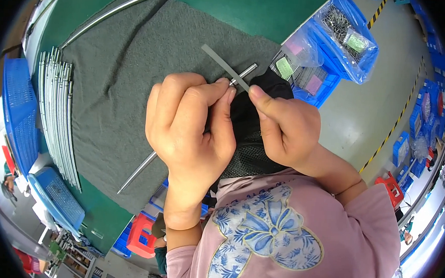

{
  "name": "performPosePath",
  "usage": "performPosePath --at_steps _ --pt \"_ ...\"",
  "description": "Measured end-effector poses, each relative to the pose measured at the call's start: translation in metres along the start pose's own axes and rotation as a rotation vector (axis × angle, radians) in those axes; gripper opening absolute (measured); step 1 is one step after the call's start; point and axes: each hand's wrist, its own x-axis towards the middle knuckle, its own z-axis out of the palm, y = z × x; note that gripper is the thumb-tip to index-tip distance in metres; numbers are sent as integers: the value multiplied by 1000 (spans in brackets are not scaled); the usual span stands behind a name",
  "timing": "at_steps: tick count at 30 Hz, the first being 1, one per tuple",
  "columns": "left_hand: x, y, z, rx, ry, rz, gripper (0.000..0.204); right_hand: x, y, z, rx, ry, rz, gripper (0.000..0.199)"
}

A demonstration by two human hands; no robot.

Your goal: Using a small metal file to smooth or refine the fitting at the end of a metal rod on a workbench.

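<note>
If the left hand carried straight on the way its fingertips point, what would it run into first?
Probably the flat grey strip pinched in the right hand: it crosses the metal rod just beyond the tips of the left hand. Depth is unclear, so they may already touch.

1. Single head view, wide fisheye, worn on head, left of a pair, facing down.
2. Near: left hand (pixel 191 117) and right hand (pixel 291 125) mid-frame, wearer's pink shirt (pixel 351 234) at lower right.
3. Farther: green table (pixel 229 13), upper left; grey floor (pixel 344 128), right side.
4. Straight edges bend toward rim; corners black; upright, unmirrored.
</note>
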Motion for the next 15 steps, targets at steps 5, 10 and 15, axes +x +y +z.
performPosePath --at_steps 5,10,15 --pt "1 0 0 -15 -9 23 18 -7 -4 -18 -95 -85 0 38" --pt "1 -5 3 -39 53 74 18 1 -9 -25 -120 -156 -4 41" --pt "3 -5 4 -38 47 103 17 18 -6 -23 -159 -123 -97 43"
